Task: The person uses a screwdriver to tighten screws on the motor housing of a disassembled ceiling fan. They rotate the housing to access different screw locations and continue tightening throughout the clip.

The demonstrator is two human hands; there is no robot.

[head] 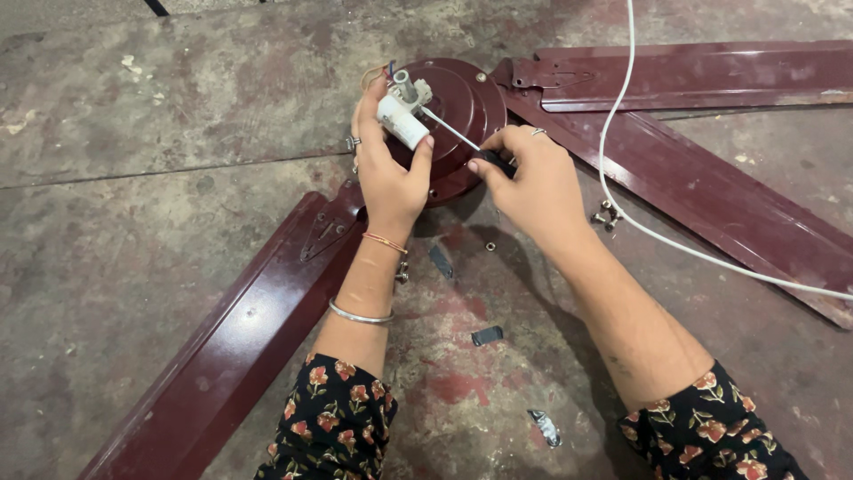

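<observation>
Maroon glossy fan motor housing [458, 107] lies on rough concrete. Left hand [388, 169] pinches a white cylindrical capacitor [402, 122] above it; right hand [533, 182] closes around a thin metal screwdriver [462, 140], tip beside the capacitor.

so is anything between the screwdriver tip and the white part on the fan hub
Nothing visible. The screwdriver in the right hand runs straight to the white capacitor, which the left hand grips over the maroon fan hub.

Left hand [388, 169] gripping white capacitor [402, 121] — right hand [531, 182] holding screwdriver [462, 140], maroon fan motor [462, 111] beneath
</observation>
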